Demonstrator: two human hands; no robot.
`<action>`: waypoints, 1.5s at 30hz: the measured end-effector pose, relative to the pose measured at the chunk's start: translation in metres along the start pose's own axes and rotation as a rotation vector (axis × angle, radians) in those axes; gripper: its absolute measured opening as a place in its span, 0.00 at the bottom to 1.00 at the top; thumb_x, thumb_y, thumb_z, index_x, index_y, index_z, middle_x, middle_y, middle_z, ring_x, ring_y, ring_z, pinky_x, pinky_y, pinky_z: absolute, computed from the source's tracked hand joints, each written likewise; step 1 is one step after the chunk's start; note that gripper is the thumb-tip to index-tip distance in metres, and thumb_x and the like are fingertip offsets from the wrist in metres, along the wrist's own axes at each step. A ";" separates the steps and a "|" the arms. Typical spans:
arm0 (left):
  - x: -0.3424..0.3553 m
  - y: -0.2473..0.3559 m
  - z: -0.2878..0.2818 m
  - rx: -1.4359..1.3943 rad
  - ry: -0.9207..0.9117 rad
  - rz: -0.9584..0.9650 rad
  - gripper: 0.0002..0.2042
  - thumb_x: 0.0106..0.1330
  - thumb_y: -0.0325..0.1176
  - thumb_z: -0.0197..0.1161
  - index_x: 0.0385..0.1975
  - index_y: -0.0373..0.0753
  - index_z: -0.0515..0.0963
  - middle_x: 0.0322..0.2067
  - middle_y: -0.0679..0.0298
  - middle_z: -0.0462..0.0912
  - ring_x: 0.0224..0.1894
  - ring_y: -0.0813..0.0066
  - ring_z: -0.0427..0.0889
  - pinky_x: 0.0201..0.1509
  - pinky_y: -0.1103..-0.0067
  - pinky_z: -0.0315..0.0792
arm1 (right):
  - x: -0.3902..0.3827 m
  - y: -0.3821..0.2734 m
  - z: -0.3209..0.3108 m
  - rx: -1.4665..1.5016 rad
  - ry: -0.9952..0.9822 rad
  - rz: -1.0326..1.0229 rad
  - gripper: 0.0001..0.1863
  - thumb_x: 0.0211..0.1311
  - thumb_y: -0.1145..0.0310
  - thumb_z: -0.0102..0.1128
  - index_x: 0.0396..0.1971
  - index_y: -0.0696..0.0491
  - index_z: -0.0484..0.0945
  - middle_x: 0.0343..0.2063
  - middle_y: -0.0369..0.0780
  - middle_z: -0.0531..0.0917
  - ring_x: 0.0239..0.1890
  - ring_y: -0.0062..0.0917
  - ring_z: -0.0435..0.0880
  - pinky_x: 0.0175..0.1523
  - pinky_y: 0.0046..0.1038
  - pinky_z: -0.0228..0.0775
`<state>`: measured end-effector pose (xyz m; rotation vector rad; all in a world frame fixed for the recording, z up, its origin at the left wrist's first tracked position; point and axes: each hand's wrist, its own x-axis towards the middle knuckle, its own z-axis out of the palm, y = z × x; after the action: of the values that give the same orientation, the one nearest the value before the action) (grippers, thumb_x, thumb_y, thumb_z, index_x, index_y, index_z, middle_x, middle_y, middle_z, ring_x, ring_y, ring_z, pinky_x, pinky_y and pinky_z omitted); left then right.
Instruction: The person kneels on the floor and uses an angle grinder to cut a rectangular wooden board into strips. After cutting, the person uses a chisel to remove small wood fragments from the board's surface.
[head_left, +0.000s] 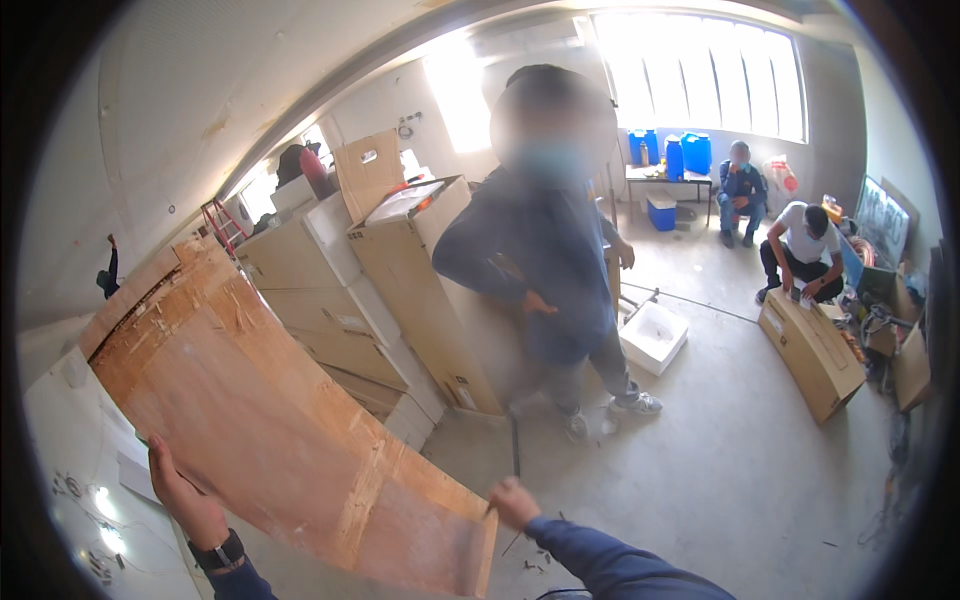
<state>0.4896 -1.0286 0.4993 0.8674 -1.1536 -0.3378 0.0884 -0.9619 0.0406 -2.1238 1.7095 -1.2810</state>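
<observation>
A large wooden panel [270, 400] stands tilted at my left, its surface scraped pale and its far end splintered. My left hand [185, 497] grips the panel's left edge, fingers up against the side; a dark watch is on that wrist. By the panel's near right corner, my right hand [514, 503] is closed in a fist. A thin dark rod-like line [516, 445] meets the top of this fist, and a small dark tip shows beside it. What the fist holds is too small to make out.
A person [560, 260] in dark blue stands just ahead. Behind are stacked cardboard boxes [330, 290] and a red ladder [222, 225]. Far right, another person [800, 250] crouches over a long carton [812, 350]; a third [742, 195] sits near a table. A white tray [655, 337] lies on the floor.
</observation>
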 end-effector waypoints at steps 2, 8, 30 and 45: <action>0.004 0.002 0.000 0.048 0.016 0.020 0.33 0.79 0.50 0.55 0.72 0.27 0.67 0.71 0.49 0.68 0.71 0.58 0.68 0.77 0.68 0.60 | 0.002 0.039 -0.013 -0.191 0.220 0.395 0.10 0.55 0.79 0.59 0.37 0.53 0.77 0.41 0.52 0.78 0.45 0.51 0.77 0.50 0.46 0.74; -0.018 -0.005 -0.039 0.012 0.122 0.014 0.32 0.81 0.49 0.55 0.72 0.26 0.66 0.73 0.51 0.67 0.72 0.60 0.68 0.78 0.69 0.58 | -0.126 0.069 -0.043 -0.008 0.004 0.598 0.10 0.55 0.77 0.62 0.38 0.52 0.78 0.40 0.52 0.78 0.49 0.54 0.80 0.53 0.49 0.76; -0.084 -0.032 -0.396 0.447 0.578 -0.052 0.28 0.81 0.42 0.58 0.67 0.21 0.69 0.69 0.44 0.70 0.69 0.58 0.72 0.76 0.67 0.64 | -0.294 0.014 -0.009 -0.019 -0.574 1.351 0.21 0.57 0.68 0.74 0.46 0.63 0.76 0.33 0.50 0.88 0.35 0.35 0.90 0.39 0.38 0.82; -0.096 -0.120 -0.521 0.496 0.584 0.021 0.22 0.80 0.37 0.61 0.61 0.22 0.75 0.62 0.48 0.78 0.61 0.65 0.77 0.69 0.70 0.69 | -0.422 -0.112 -0.006 -0.382 -1.434 1.292 0.15 0.53 0.56 0.74 0.31 0.53 0.91 0.33 0.45 0.91 0.37 0.35 0.91 0.44 0.39 0.82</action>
<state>0.9411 -0.8246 0.2767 1.2798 -0.6987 0.2289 0.1683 -0.5607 -0.1127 -0.8420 1.7619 0.7713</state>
